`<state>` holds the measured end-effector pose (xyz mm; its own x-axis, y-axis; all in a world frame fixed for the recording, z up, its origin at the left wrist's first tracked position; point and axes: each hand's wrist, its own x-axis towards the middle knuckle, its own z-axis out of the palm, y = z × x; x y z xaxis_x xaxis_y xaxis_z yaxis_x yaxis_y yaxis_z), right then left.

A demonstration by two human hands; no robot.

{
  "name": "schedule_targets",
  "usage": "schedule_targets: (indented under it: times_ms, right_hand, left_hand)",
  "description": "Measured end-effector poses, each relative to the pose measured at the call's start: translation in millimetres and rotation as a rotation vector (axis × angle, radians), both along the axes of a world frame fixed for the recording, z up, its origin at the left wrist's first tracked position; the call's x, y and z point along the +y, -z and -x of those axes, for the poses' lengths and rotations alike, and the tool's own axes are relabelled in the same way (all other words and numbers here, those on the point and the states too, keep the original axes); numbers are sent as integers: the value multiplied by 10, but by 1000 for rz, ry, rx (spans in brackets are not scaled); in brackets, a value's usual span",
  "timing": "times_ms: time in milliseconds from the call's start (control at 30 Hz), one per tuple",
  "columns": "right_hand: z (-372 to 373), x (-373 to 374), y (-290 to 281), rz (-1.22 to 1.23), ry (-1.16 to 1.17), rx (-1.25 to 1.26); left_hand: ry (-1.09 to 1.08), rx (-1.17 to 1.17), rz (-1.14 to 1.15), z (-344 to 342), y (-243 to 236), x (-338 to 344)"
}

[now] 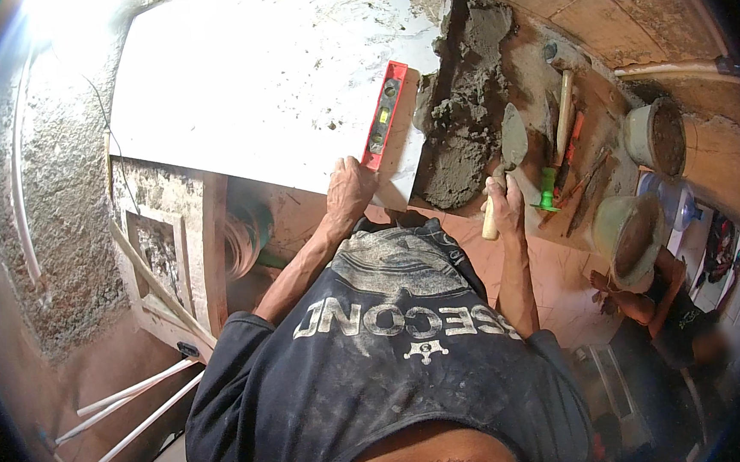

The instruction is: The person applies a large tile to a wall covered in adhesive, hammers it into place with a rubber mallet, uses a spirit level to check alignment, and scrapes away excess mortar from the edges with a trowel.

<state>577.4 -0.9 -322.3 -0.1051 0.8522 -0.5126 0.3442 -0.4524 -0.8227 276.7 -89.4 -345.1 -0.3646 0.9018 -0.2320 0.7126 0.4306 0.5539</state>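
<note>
A red spirit level (385,114) lies along the right part of a large white tile (249,93). My left hand (351,191) is closed at the level's near end, by the tile's front edge; its fingertips are partly hidden. My right hand (506,204) grips the pale wooden handle of a pointing trowel (514,138), its blade tilted away from me beside the mortar. Wet grey mortar (457,130) is spread over the surface right of the tile, in a rough bed with a thicker heap near the front.
Right of the mortar lie a hammer (565,110) and a green-handled tool (548,191). A mortar bucket (655,138) stands farther right. Another person's hand (608,292) is beside a second bucket (628,239). White poles (133,398) and a framed opening (155,254) are at the left.
</note>
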Motion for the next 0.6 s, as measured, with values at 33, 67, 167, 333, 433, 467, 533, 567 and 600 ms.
schedule_targets:
  times_ms: [33,67,167,333,433,467,533,567,600]
  right_hand:
    - [-2,-5,6,-5,5,-2]
    - [-3,-3,4,-2,-1,9]
    - [9,7,-17,1,-11,22]
    - [35,-4,-23,-8,2,3]
    - [35,-10,-48,-14,-8,9]
    - [32,-11,-49,-8,-8,13]
    - [22,-13,-52,2,-6,20]
    - [22,-14,-54,-3,-6,18]
    - [23,-13,-57,-9,-6,17]
  left_hand:
    - [4,6,-13,-5,-3,1]
    - [8,12,-26,-10,-5,4]
    - [-13,18,-45,-26,-12,29]
    - [-21,78,-62,-53,-5,56]
    - [-26,91,-74,-64,-3,53]
    - [-28,96,-77,-64,7,51]
    - [-12,97,-31,-54,30,48]
    - [-4,98,-9,-52,37,45]
    - [-3,102,-10,-54,44,39]
